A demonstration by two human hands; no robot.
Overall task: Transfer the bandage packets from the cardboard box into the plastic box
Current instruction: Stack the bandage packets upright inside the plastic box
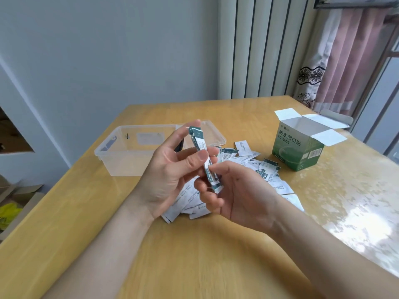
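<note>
We see both hands raised above the table (194, 266), sharing 1 thin stack of packets (204, 157). The left hand (170, 171) has its palm turned toward us. Its thumb lies across the stack's face about halfway down and presses it against the curled fingers behind, while the index finger reaches up along the stack's top end. The right hand (237, 195) comes in from below, palm up. Its thumb and first fingers pinch the stack's lower end, and its other fingers are loosely curled beneath. So both sets of fingers are closed on the same stack, with neither hand spread wide.

The stack's long axis is close to upright and leans. Its dark green top end points up and to the left, in front of the plastic box's far rim, and its bottom end points down and to the right into the right hand. We see it nearly edge-on, and we cannot tell how many packets it holds.

Under and behind the hands, the loose packets (267, 169) lie scattered flat on the table, pointing in many directions. The clear plastic box (121, 157) sits on the table to the left of the hands, open at the top. The green cardboard box (299, 151) stands upright to the right of the loose packets, with its white top flaps folded outward.
</note>
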